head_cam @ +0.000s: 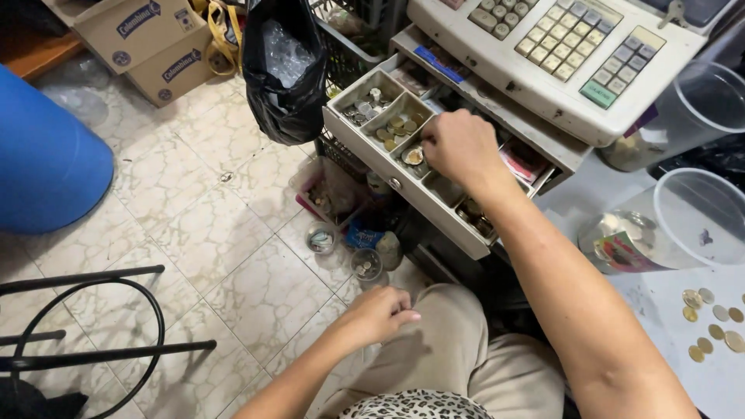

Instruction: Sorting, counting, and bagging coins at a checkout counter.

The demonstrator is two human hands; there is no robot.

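Note:
My right hand [459, 147] reaches into the open cash drawer [388, 174] of a beige cash register [574, 54], fingers curled down into a coin compartment next to a pile of coins [414, 156]. What the fingers hold is hidden. Other compartments hold silver coins [365, 106] and brass coins [398, 128]. My left hand [380, 313] hovers low over my lap, fingers loosely closed; nothing shows in it. Several loose coins [712, 322] lie on the counter at the right.
Two clear plastic jars [675, 225] stand on the counter at right. A black plastic bag [284, 70] hangs left of the drawer. On the tiled floor sit small containers [320, 238], cardboard boxes [147, 43], a blue barrel [43, 159] and a black metal stool frame [93, 326].

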